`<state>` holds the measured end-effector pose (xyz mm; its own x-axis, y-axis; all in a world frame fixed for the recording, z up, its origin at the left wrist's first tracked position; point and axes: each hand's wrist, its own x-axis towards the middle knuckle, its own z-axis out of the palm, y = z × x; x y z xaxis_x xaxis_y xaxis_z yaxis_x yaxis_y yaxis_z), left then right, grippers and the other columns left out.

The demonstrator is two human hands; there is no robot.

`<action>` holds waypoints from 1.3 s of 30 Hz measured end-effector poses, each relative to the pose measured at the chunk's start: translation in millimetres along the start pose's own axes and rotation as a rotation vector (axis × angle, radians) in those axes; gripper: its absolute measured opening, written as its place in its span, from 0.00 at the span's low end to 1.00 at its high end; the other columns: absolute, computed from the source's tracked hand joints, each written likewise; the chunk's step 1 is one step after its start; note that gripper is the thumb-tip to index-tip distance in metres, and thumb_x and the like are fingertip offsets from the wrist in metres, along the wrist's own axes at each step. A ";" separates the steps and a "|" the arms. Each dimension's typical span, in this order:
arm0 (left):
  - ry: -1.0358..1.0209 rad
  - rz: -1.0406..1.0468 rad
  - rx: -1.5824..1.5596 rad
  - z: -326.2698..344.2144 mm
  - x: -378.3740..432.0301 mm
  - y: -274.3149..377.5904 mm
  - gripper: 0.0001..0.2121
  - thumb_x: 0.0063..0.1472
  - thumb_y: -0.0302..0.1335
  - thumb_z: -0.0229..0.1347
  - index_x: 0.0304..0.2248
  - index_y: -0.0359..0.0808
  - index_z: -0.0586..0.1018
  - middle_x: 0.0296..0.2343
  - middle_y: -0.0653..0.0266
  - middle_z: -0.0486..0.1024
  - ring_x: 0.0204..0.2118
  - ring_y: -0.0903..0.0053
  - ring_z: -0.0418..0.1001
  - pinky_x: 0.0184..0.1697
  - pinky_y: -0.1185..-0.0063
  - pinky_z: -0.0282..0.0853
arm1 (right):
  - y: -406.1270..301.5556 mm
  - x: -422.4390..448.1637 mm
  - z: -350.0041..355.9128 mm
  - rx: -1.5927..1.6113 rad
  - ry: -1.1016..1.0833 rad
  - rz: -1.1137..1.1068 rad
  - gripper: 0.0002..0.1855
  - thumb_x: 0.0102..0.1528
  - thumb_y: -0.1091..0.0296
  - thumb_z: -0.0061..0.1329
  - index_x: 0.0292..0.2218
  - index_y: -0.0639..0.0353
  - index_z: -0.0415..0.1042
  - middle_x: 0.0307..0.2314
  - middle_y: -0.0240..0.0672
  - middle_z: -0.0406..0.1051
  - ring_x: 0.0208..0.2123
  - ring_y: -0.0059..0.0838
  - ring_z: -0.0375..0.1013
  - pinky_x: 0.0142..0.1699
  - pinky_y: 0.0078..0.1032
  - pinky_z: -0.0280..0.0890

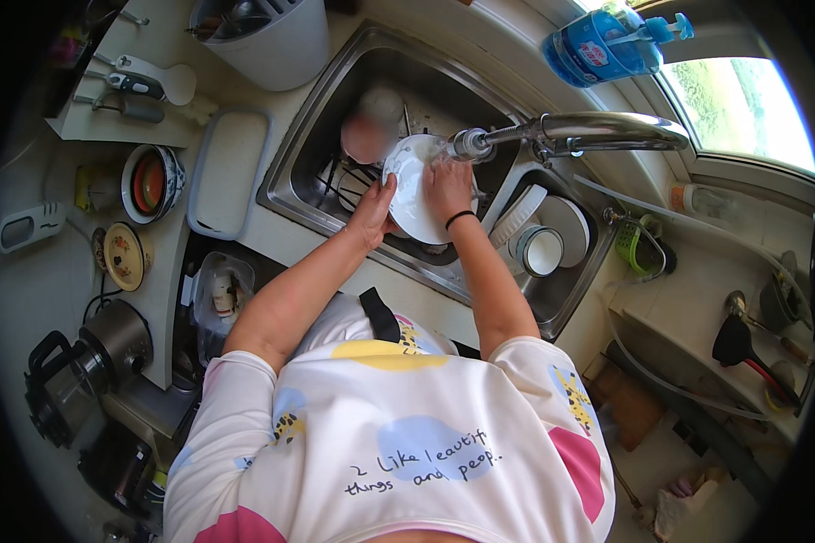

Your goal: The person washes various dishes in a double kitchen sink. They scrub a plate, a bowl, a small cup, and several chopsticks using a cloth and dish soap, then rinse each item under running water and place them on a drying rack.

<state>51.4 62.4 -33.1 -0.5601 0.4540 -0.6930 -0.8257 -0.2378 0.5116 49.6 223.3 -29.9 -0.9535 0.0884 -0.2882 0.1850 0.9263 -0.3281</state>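
Observation:
A white plate with a patterned rim (411, 197) is tilted over the large basin of a steel sink (292, 170). My left hand (375, 212) grips its left edge, thumb on the upper face. My right hand (449, 189) lies on the plate's face just below the faucet head (471, 144); whether it holds anything is hidden. Behind the plate, a blurred reddish bowl (367, 139) and chopsticks (329, 180) lie in the basin. The smaller basin at the right holds a white enamel-like cup or bowl with a dark rim (542, 251) and white plates (576, 231).
A blue soap pump bottle (598, 51) stands by the window. A white utensil holder (272, 51) and a lidded rectangular container (231, 173) flank the sink's left side. Stacked bowls (151, 184) sit farther left. A thin hose (693, 220) crosses the right counter.

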 end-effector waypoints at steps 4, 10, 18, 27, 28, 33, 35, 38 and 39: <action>-0.025 -0.064 0.034 16.8 -5.9 15.1 0.24 0.56 0.48 0.44 0.47 0.44 0.59 0.41 0.68 0.65 0.42 0.76 0.65 0.35 0.72 0.69 | -37.8 5.4 20.9 0.434 0.409 -0.303 0.16 0.48 0.66 0.40 0.39 0.63 0.62 0.35 0.50 0.64 0.40 0.50 0.59 0.44 0.39 0.54; 0.079 0.056 -0.025 -31.4 18.8 22.5 0.18 0.58 0.43 0.42 0.45 0.43 0.63 0.39 0.67 0.67 0.40 0.75 0.68 0.36 0.72 0.70 | -11.1 -48.5 25.2 0.390 -0.078 -0.537 0.24 0.50 0.66 0.38 0.49 0.60 0.57 0.50 0.43 0.53 0.54 0.44 0.49 0.55 0.37 0.47; -0.034 -0.048 0.062 -10.1 -1.7 21.6 0.18 0.56 0.33 0.47 0.46 0.42 0.62 0.37 0.67 0.69 0.38 0.76 0.69 0.37 0.72 0.70 | -1.7 3.7 13.0 -0.043 0.257 -0.169 0.23 0.49 0.67 0.39 0.47 0.62 0.59 0.52 0.44 0.49 0.53 0.48 0.48 0.54 0.41 0.46; -0.032 0.035 0.099 -38.1 3.0 30.9 0.22 0.45 0.20 0.42 0.44 0.38 0.64 0.32 0.64 0.69 0.32 0.76 0.70 0.27 0.79 0.71 | -25.8 55.3 -9.7 -0.047 0.115 -0.383 0.17 0.46 0.57 0.47 0.34 0.58 0.67 0.34 0.39 0.66 0.38 0.42 0.64 0.42 0.31 0.60; -0.014 0.059 0.041 -35.8 2.9 34.3 0.23 0.44 0.18 0.41 0.44 0.37 0.64 0.32 0.65 0.69 0.31 0.78 0.70 0.25 0.83 0.69 | -11.6 64.0 -6.7 0.071 0.126 -0.247 0.17 0.46 0.56 0.47 0.35 0.59 0.67 0.33 0.39 0.66 0.36 0.41 0.65 0.41 0.31 0.61; 0.018 0.412 0.106 -17.0 2.4 43.1 0.28 0.43 0.15 0.39 0.48 0.34 0.60 0.41 0.63 0.64 0.44 0.75 0.63 0.45 0.82 0.58 | 38.9 58.6 38.7 0.626 0.273 0.336 0.19 0.45 0.56 0.50 0.34 0.62 0.67 0.28 0.38 0.69 0.31 0.34 0.68 0.38 0.27 0.62; 0.028 0.536 0.148 -14.4 0.2 43.9 0.31 0.42 0.13 0.37 0.51 0.32 0.56 0.47 0.61 0.60 0.51 0.74 0.56 0.53 0.82 0.49 | 22.7 37.0 34.8 0.876 0.401 0.435 0.20 0.42 0.56 0.54 0.33 0.62 0.69 0.25 0.38 0.70 0.30 0.34 0.70 0.38 0.27 0.61; 0.061 0.683 0.281 5.1 -5.9 39.3 0.33 0.42 0.11 0.35 0.53 0.33 0.53 0.51 0.60 0.53 0.56 0.73 0.48 0.57 0.81 0.40 | 37.7 19.6 59.9 1.333 0.323 0.677 0.12 0.46 0.66 0.50 0.32 0.62 0.69 0.24 0.33 0.70 0.28 0.27 0.69 0.33 0.24 0.62; 0.099 0.753 0.340 11.9 -7.0 38.4 0.33 0.42 0.11 0.35 0.53 0.33 0.52 0.52 0.60 0.52 0.56 0.73 0.46 0.57 0.81 0.39 | 38.8 13.6 70.0 1.525 0.272 0.768 0.11 0.47 0.67 0.50 0.32 0.62 0.69 0.25 0.32 0.70 0.28 0.25 0.69 0.32 0.24 0.62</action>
<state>24.4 60.3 -2.5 -0.9709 0.1961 -0.1372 -0.1712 -0.1684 0.9707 60.5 234.8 -109.5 -0.5264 0.5119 -0.6789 0.4677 -0.4924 -0.7340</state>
